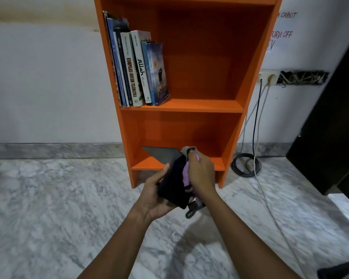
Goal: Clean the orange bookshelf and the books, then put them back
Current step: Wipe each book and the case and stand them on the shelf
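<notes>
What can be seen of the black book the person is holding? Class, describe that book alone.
The black book is plain, with no title visible. It is held tilted before the lowest compartment of the orange bookshelf. A grey flat panel, seemingly its opened cover, juts up and left. The left hand grips its lower left edge from beneath; the right hand presses a purple cloth against its right side.

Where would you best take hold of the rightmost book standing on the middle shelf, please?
Grip the rightmost book near the top of its spine, coming from the front right. It leans left against the other books, so only its spine and right cover are free, and the shelf has room beside it.
</notes>
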Demonstrator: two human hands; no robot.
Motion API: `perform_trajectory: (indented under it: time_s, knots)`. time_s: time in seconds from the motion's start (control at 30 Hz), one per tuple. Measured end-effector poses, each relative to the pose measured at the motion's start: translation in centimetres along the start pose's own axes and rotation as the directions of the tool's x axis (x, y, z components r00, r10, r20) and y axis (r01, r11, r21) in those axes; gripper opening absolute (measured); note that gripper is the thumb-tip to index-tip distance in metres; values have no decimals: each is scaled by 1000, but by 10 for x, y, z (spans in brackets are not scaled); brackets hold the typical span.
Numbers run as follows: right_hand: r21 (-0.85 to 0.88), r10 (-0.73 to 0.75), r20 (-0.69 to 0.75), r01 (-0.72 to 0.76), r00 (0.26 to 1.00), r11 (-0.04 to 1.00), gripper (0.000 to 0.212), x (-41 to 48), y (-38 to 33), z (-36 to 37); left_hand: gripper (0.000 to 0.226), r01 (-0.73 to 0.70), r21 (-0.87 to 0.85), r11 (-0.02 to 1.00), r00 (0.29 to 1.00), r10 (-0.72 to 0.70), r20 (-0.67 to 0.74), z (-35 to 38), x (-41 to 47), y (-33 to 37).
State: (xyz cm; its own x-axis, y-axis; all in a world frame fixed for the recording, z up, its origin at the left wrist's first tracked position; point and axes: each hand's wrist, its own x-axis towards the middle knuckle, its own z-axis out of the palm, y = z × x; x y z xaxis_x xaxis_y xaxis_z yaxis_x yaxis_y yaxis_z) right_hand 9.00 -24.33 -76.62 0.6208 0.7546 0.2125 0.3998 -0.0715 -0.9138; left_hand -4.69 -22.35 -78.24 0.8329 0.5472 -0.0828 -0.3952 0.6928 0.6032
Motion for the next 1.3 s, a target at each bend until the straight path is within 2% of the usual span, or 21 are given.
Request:
perform_trajectory:
  time_s: [0.1,0.2,0.23,0.3,0.4,0.5,0.57,0.67,0.73,0.83,0.9,0.97,1.03,1.07,1.13,1.2,1.3]
  knots:
    - [33,264,75,-267,962,963,52,6,4,-16,70,18,49,999,999,-16,-48,-6,1,1]
    - [25,478,197,-492,856,870,28,15,15,-25,71,21,89,996,997,-15,-70,-12,3,-1]
    - [71,546,229,-573,806,816,29,18,21,-28,70,18,76,997,999,-15,-50,-11,3,-1]
    - [196,606,289,-665,741,720,36,22,28,-32,68,12,70,997,1000,-11,-14,-11,4,0]
    - [266,564,356,-659,745,703,38,21,27,-34,71,26,153,988,999,-30,21,-5,6,4]
    - [364,560,301,-636,772,680,38,18,8,-37,73,33,424,905,999,-23,-29,-1,8,9]
    - [385,544,275,-609,793,693,28,17,-1,-38,82,42,454,890,999,-24,-44,-4,8,11]
    - [360,507,256,-568,823,740,22,10,-13,-36,97,-25,284,958,1000,25,6,-1,5,8]
    - [317,442,247,-503,862,804,12,4,-20,-32,94,-60,126,990,998,56,36,6,4,5]
    - [188,251,127,-272,960,944,20,-4,-17,-17,92,-118,-56,991,993,119,15,8,7,1]
    - [163,124,108,-141,986,977,26,-15,-15,-4,72,-178,-93,980,984,177,-12,14,8,2]
    - [143,7,148,-29,989,989,39,-26,-9,11,48,-240,-137,961,970,232,-76,17,10,3]
    - [157,-104,170,77,980,985,48,-43,-11,23,46,-277,-185,943,958,256,-131,14,11,6]
    - [181,-152,170,121,974,976,49,-51,-12,29,45,-269,-212,940,962,249,-116,10,11,8]
    - [219,-234,166,196,958,956,53,-65,-17,37,64,-263,-267,927,965,257,-57,3,11,13]
    - [233,-298,169,256,939,938,53,-68,-22,37,83,-260,-257,931,966,254,-57,2,11,14]
    - [229,-316,196,270,928,935,44,-50,-28,26,70,-197,-254,947,976,213,36,3,10,14]
